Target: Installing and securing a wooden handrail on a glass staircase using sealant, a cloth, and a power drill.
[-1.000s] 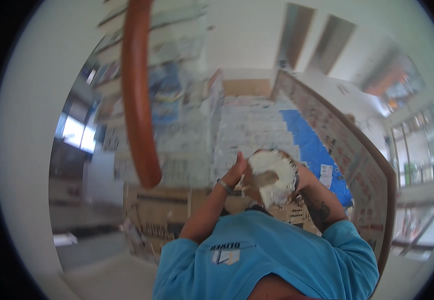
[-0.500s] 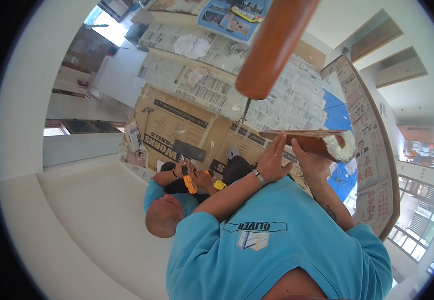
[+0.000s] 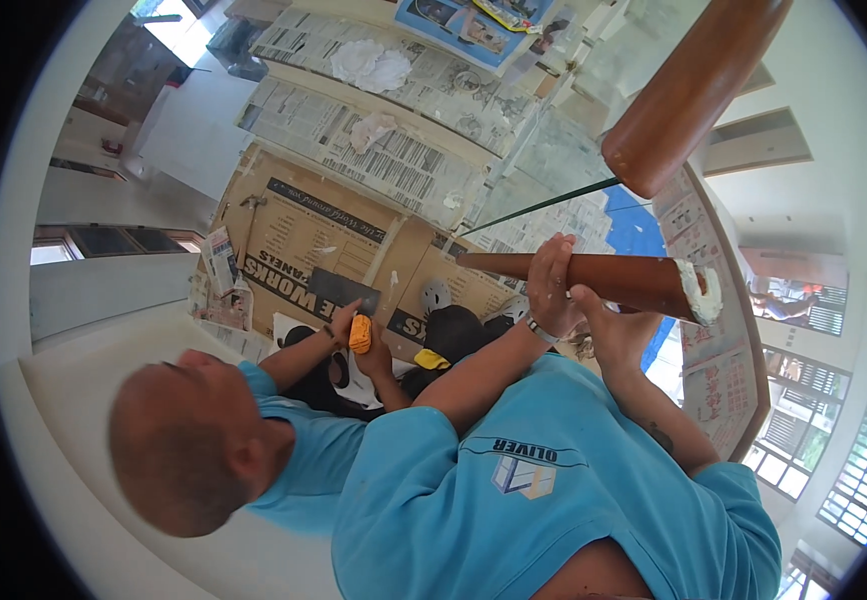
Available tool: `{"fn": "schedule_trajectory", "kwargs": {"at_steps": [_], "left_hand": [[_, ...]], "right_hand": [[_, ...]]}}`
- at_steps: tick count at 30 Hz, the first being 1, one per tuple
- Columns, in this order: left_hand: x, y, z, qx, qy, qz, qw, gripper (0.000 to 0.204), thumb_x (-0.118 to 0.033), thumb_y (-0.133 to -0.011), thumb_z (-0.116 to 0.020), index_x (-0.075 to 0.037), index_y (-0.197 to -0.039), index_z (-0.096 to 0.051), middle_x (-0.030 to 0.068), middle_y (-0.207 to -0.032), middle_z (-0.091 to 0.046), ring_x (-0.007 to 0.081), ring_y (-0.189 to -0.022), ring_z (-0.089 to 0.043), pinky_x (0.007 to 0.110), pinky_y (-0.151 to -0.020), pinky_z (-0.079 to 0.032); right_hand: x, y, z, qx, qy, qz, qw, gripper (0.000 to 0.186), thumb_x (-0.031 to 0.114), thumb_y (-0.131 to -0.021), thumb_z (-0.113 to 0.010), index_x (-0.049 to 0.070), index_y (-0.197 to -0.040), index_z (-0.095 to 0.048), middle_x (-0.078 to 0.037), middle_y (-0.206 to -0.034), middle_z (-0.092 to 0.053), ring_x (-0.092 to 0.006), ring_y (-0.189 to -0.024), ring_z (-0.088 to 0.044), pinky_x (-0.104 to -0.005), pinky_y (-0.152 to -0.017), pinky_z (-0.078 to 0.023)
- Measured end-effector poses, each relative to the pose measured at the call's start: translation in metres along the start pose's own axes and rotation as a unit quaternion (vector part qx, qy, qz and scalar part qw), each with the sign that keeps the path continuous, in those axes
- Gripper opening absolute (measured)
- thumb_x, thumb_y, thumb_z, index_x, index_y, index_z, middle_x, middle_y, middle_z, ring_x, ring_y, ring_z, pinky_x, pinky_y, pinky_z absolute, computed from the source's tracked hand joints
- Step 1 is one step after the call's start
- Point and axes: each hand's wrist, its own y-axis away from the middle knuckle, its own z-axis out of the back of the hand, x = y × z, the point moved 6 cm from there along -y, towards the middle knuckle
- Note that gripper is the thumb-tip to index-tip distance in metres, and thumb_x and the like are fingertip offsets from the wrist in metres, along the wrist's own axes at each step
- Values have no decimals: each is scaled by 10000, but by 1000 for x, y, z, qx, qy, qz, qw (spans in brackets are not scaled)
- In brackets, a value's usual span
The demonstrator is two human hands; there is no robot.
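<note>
A brown wooden handrail piece (image 3: 634,283) lies sideways in front of my chest, its right end coated with a white, lumpy paste (image 3: 700,292). My left hand (image 3: 555,287), with a bracelet at the wrist, presses across its middle, fingers straight and together. Nearer its pasted end, my right hand (image 3: 612,335) grips from below with the thumb up against the wood; its other fingers are hidden. Above and apart from this piece is another brown handrail (image 3: 699,95), whose blunt end meets the top edge of a glass panel (image 3: 544,207).
At my left a co-worker (image 3: 194,440) bends close, holding an orange power tool (image 3: 360,334). Printed cardboard (image 3: 294,225) and newspaper (image 3: 354,145) cover the floor and steps. A hammer (image 3: 251,215) lies on the cardboard. A newspaper-covered curved panel (image 3: 719,330) stands at right.
My view has turned, so the upper handrail sits further right. The held piece has rolled and levelled, and my left hand reaches further over it. The co-worker's head appears larger and nearer.
</note>
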Motion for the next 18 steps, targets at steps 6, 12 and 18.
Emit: {"fn": "schedule_trajectory", "kwargs": {"at_steps": [6,12,18], "left_hand": [[34,-14,36,95,48,-7,994,701,-401,-831,-689,9,-1332,-422,215,-1220,-580,407,-1114,-572,475,-956,-458],[45,-26,44,99,83,11,992,713,-158,-637,-795,-7,-1258,-478,190,-1215,-588,388,-1101,-585,479,-954,-464],[62,-27,37,131,88,24,987,703,-245,-720,-769,-33,-1301,-434,172,-1240,-583,374,-1154,-566,500,-1010,-415]], "right_hand": [[-4,15,-23,63,-106,6,992,659,31,-691,-842,-73,-1219,-462,-173,-1145,-610,-237,-1027,-641,-332,-880,-551],[-7,12,-37,70,-70,-21,995,657,56,-715,-831,-57,-1231,-440,-178,-1163,-588,-239,-1070,-620,-322,-892,-549],[-14,-2,-47,85,-86,-48,991,752,109,-674,-871,-28,-1252,-409,-165,-1186,-561,-234,-1085,-607,-331,-891,-550]]}}
